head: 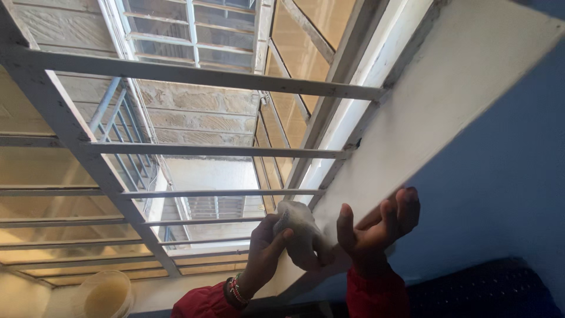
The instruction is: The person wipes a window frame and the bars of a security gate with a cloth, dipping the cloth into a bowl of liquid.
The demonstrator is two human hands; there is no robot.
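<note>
fingers of left hand closed around a grey cloth, right hand open just beside the cloth, white window bars above, pale bucket far left of fingers

A large window fills the left of the view, guarded by white metal bars with chipped, dirty paint. Daylight comes through it. Outside stands a rough grey block wall and another barred window higher up. The white window reveal meets a blue wall on the right. A pale plastic bucket sits below the window.
</note>
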